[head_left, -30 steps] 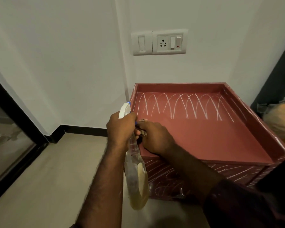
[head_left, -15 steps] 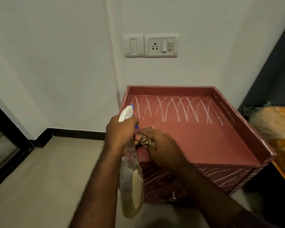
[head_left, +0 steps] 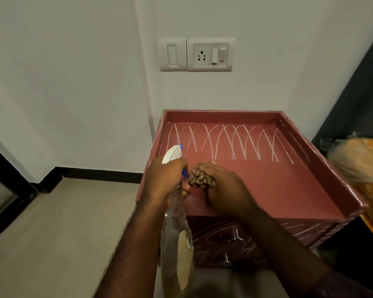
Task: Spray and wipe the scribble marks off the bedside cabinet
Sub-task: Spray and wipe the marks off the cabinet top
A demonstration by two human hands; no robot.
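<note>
A reddish-brown bedside cabinet (head_left: 278, 190) with a raised rim stands in the room's corner. White looping scribble marks (head_left: 228, 143) run across the back of its top, and more cover its front (head_left: 224, 233). My left hand (head_left: 164, 181) grips the neck of a clear spray bottle (head_left: 177, 244) with a white and blue nozzle that points toward the cabinet top. My right hand (head_left: 224, 188) holds a bunched striped cloth (head_left: 200, 179) over the cabinet's front left corner, right beside the bottle.
A switch and socket panel (head_left: 196, 54) is on the white wall above the cabinet. An orange bag (head_left: 366, 160) lies at the right edge. Dark skirting and a black-framed glass panel (head_left: 0, 198) border the beige floor on the left.
The view has tilted and drawn closer to the cabinet. The striped cloth shows more plainly in my right hand; both hands stay at the front left corner.
</note>
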